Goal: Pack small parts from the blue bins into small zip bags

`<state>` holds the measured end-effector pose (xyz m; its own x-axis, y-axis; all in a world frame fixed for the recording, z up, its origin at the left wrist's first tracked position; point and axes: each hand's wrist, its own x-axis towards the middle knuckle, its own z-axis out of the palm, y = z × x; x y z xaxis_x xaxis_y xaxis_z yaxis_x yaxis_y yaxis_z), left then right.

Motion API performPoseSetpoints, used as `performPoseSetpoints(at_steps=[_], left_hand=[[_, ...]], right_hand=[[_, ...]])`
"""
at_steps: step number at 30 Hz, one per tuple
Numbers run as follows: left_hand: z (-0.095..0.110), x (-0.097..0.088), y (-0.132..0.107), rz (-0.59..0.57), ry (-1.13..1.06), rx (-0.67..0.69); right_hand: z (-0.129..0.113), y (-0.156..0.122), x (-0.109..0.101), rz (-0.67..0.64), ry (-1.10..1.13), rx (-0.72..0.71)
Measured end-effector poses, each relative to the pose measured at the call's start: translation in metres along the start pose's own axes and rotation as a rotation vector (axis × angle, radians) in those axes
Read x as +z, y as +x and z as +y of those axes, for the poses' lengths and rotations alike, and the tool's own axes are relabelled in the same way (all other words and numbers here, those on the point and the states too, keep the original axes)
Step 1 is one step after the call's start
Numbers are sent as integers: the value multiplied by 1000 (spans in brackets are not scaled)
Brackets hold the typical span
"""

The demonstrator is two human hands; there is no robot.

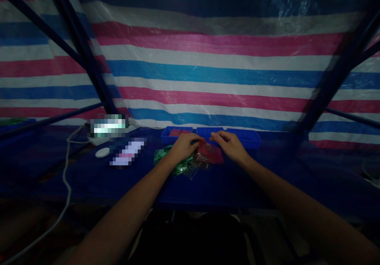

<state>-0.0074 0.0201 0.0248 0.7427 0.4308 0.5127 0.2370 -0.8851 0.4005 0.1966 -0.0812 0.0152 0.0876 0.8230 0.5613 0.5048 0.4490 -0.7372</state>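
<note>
My left hand (184,146) is closed, with thumb and forefinger pinching the upper left edge of a red plastic packet (210,153). My right hand (230,144) is just to the right of that edge, its fingertips drawn together in a pinch; whatever is between them is too small to make out. A pile of shiny green packets (160,156) lies on the blue table under and beside my left hand. Clear plastic wrapping (191,173) lies below the red packet. The dim light blurs the small details.
Three blue trays stand in a row behind my hands: a left tray (164,139) holding something red, a middle tray (209,130) and a right tray (252,138). Leftward are a white oval object (102,152), blurred-out devices and a white cable (69,186). Blue frame posts flank the striped sheet.
</note>
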Motion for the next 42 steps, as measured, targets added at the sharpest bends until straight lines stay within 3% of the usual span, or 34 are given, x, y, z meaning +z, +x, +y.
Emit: performPoseSetpoints(at_steps=[8,17,22,28,34,42], left_hand=[[3,-1,0,60,-58,-14],[5,0,-1,54,-245,-95],[2,-4,-2,58,-242,-65],[4,-8,-2,107,-406,-79],[20,-4,0,83,-288,-94],[20,2,2,137,-292,-108]], right_hand=[[20,-1,1,-189,98,141],[24,5,-1,-63,148,149],[27,8,-3,76,336,163],[17,8,-5,183,476,187],[16,6,1,137,530,167],[12,5,1,99,522,142]])
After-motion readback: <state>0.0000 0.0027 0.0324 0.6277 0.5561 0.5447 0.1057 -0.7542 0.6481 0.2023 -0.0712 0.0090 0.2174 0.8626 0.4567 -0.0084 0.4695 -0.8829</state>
